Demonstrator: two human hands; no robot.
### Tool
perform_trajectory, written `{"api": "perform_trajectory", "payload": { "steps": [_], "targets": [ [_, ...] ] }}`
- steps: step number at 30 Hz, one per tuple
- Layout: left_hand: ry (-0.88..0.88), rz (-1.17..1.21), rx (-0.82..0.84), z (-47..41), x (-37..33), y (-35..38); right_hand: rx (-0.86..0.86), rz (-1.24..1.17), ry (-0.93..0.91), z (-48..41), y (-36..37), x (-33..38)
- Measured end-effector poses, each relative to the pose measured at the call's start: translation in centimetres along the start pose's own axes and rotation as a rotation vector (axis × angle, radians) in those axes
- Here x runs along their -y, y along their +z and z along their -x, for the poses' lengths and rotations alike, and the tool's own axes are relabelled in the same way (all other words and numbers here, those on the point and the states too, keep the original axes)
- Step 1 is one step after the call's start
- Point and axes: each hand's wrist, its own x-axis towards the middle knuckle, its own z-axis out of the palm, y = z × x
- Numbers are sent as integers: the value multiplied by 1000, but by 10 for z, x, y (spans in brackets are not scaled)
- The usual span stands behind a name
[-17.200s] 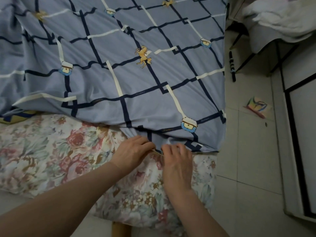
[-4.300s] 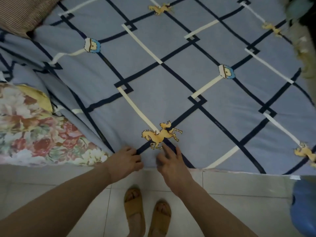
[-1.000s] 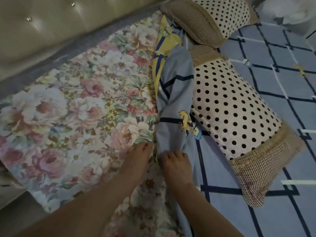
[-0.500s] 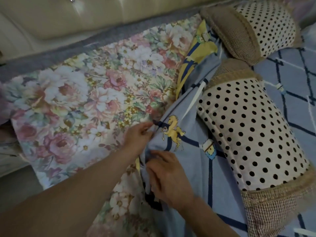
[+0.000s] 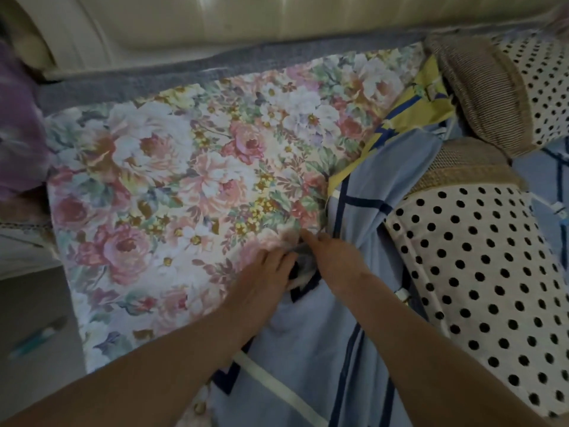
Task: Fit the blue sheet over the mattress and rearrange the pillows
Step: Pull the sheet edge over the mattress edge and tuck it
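Observation:
The blue sheet [image 5: 311, 340] with dark lines lies bunched down the middle of the view, its yellow underside [image 5: 403, 115] folded up near the headboard. To its left the floral mattress cover [image 5: 172, 186] is bare. My left hand [image 5: 264, 278] and my right hand [image 5: 335, 260] meet at the sheet's bunched edge, both pinching the fabric. A polka-dot pillow [image 5: 480, 278] lies on the sheet to the right. A second polka-dot pillow [image 5: 505, 87] sits behind it at the top right.
A cream padded headboard [image 5: 246, 23] runs across the top, with a grey mattress border [image 5: 184, 75] below it. Purple cloth [image 5: 18, 124] hangs at the far left. Floor [image 5: 34, 334] shows at the lower left beside the mattress corner.
The view has shifted closer toward the headboard corner. Both hands have come together on the sheet's edge and gathered it against the floral cover; the horse motif is folded out of sight.

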Motion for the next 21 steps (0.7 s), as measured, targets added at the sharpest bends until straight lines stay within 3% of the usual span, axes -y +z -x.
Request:
{"api": "perform_trajectory", "payload": {
  "steps": [3,4,5,7,9,11,13,17,21],
  "targets": [
    [-349,74,39,-31,-9,-2,2,-9,94,-22,3,-17],
    [-352,167,24,-36,-11,-8,6,-7,136,-26,1,-22],
    [-276,258,-32,-37,-13,-9,5,9,158,-31,2,-25],
    [106,163,-60,-29,-15,-9,-122,124,108,-31,-5,-31],
    [381,106,96,-6,-11,2,-384,172,-103,-27,-7,-37],
    [509,60,173,12,1,8,-477,126,-348,-21,3,-38],
    [361,103,258,14,3,2,-368,64,-423,-12,16,-40],
    [15,39,268,-17,-7,-7,-269,18,-198,-9,26,-44],
    [68,74,113,-36,-12,7,-447,-62,-96,-14,13,-38]
  ]
}}
